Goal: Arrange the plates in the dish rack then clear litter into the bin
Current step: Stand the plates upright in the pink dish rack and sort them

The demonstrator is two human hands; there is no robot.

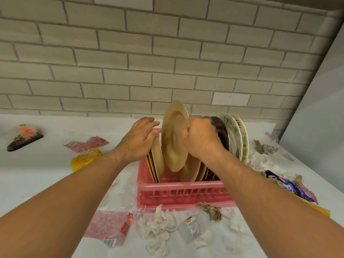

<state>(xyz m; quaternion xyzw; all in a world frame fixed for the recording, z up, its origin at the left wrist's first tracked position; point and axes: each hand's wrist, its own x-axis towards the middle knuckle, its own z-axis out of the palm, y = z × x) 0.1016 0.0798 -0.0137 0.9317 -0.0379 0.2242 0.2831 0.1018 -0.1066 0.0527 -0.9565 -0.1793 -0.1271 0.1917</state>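
A pink plastic dish rack point(183, 192) stands on the white counter. My right hand point(202, 136) grips the rim of a tan plate point(174, 135), held upright above the rack's middle. My left hand point(140, 138) rests with straight fingers on the top edges of a few tan plates point(157, 161) leaning at the rack's left end. More tan plates point(192, 168), a dark plate point(222, 133) and two patterned white plates point(237, 135) stand at the right end. No bin is in view.
Litter lies around the rack: crumpled white tissues point(158, 224), a small clear bottle point(194, 225), brown paper point(212, 210), a pink wrapper point(85, 143), a yellow packet point(86, 158), a purple wrapper point(286, 185), a dark tray point(24, 138). A tiled wall stands behind.
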